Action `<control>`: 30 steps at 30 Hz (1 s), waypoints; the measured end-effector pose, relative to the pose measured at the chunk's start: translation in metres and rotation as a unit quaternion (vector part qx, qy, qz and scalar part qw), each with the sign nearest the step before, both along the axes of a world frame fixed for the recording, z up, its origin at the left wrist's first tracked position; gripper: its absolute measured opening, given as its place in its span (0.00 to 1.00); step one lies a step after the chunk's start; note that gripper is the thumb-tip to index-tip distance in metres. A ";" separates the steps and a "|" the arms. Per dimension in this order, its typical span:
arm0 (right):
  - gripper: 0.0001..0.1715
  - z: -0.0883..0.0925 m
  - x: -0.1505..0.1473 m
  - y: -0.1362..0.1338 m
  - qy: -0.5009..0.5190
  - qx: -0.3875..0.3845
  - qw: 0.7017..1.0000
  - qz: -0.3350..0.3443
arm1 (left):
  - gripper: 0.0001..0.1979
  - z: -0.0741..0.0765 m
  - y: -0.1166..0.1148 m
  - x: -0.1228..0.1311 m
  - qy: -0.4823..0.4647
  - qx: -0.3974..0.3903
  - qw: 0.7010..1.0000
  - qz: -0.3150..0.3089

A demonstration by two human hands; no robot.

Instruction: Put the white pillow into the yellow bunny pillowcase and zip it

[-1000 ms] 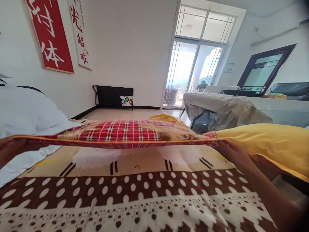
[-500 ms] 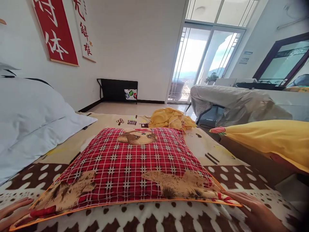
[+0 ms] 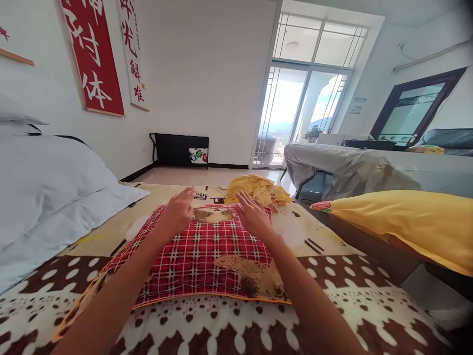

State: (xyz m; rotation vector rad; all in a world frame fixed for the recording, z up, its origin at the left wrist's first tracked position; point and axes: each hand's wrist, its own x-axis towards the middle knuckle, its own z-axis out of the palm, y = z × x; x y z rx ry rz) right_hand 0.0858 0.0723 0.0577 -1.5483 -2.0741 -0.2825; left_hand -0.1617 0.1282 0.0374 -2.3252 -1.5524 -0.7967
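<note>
A red plaid pillow (image 3: 207, 256) with printed animals and orange piping lies flat on the patterned bed blanket (image 3: 218, 330). Both my arms reach out over it. My left hand (image 3: 179, 209) is above the pillow's far left part, its fingers stretched out and holding nothing. Over the far right part is my right hand (image 3: 253, 212), fingers extended and a little apart, also without anything in it. Whether either palm touches the cloth I cannot tell. Just beyond the far edge sits a crumpled yellow cloth (image 3: 249, 187), close to my right fingertips.
White pillows (image 3: 55, 182) are piled at the left. A yellow pillow (image 3: 402, 222) lies at the right, past the bed's edge. Behind stand a plastic-covered table (image 3: 332, 160), a sliding glass door (image 3: 295, 113) and a black folded panel (image 3: 173, 150) by the wall.
Both hands have left the pillow's near corners and moved forward and inward over its far part. The camera view has tilted up slightly.
</note>
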 end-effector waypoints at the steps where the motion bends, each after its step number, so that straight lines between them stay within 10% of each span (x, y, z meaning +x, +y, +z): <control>1: 0.30 -0.006 -0.022 0.012 0.005 -0.021 1.000 0.004 | 0.26 0.000 0.009 0.023 0.007 -0.008 1.000 -0.001; 5: 0.29 -0.063 -0.072 0.038 0.015 -0.084 0.996 -0.025 | 0.25 -0.034 0.009 0.067 0.022 -0.048 0.999 0.015; 10: 0.29 -0.126 -0.065 0.057 0.004 -0.106 0.994 -0.031 | 0.24 -0.070 -0.005 0.058 0.016 -0.095 0.994 0.044; 17: 0.32 -0.154 0.032 0.079 0.014 -0.077 0.991 -0.108 | 0.29 -0.062 -0.006 -0.014 -0.013 -0.164 0.979 0.124; 30: 0.33 -0.208 0.130 -0.001 0.093 -0.048 0.989 -0.102 | 0.33 -0.097 -0.067 -0.080 -0.190 -0.196 0.937 0.219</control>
